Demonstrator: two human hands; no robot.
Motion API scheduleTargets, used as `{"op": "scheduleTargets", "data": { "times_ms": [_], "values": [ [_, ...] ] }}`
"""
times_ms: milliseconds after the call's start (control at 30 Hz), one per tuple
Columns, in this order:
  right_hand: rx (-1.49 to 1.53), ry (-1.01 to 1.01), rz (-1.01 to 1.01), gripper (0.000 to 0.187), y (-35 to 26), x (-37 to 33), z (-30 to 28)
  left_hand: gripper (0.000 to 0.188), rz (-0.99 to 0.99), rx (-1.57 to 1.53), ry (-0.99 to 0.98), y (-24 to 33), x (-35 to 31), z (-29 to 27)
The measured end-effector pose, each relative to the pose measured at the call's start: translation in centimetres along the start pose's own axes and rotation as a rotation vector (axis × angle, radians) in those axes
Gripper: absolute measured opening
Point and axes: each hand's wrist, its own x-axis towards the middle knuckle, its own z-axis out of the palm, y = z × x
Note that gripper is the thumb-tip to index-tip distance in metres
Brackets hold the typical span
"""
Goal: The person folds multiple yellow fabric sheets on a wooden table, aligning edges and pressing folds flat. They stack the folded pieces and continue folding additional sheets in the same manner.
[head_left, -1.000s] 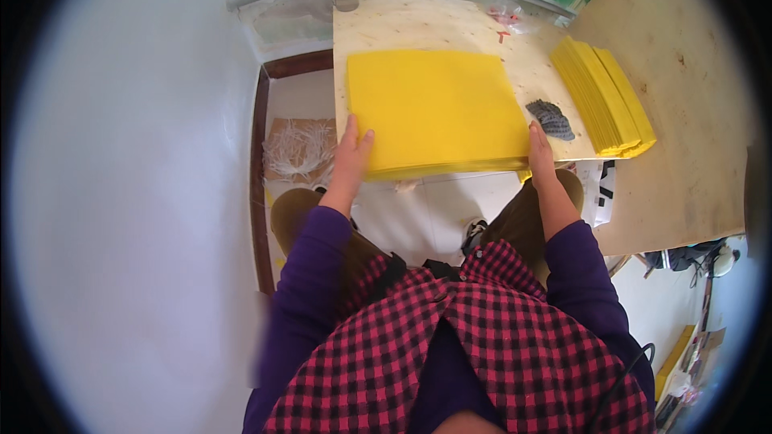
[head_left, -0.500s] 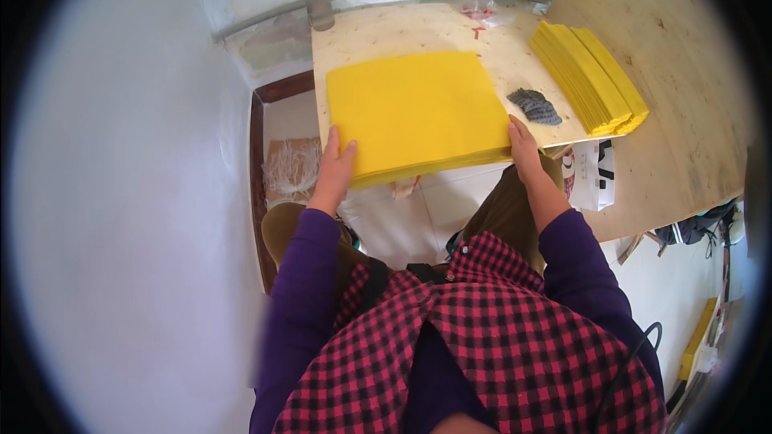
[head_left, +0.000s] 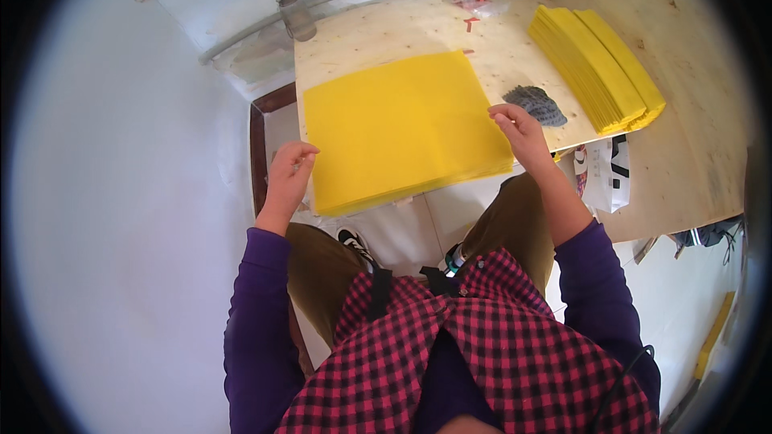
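Observation:
A flat stack of yellow fabric-like sheets lies at the front of the wooden table, its near edge facing me. At its left edge is my left hand, with fingers curled and thumb close to the fingertips. My right hand is at the right edge, thumb and fingers pinched together at the border of the sheets. Whether either hand has a sheet between its fingertips is too small to tell. Just beyond my right hand lies a crumpled dark grey knitted cloth.
Folded yellow bundles stand at the table's right side. A clear jar is by the far left corner, and a clear plastic bag lies at the back. Below the table's right edge hangs a white printed bag. A white wall borders the left.
Both hands have come off their flat hold on the stack's sides. The fingers are now curled at its edges, the right hand farther up. The view has shifted a little.

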Motion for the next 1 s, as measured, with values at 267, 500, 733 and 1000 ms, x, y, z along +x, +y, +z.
{"op": "scheduleTargets", "data": {
  "times_ms": [267,500,733,1000],
  "values": [
    [-0.059,-0.212,0.001,0.022,-0.7,4.7,2.5,0.012,0.109,0.056,-0.050,-3.0,4.4,0.8],
    [-0.549,-0.134,-0.120,0.027,3.2,13.0,5.8,0.019,0.225,0.240,-0.081,-7.1,12.5,3.0],
    [-0.498,-0.167,-0.127,0.030,1.7,10.5,2.5,0.020,0.200,0.195,-0.131,-4.5,10.5,0.9],
    [-0.636,-0.189,-0.202,0.032,2.4,9.0,4.0,0.020,0.254,0.370,-0.119,-4.3,8.5,1.8]
  ]
}}
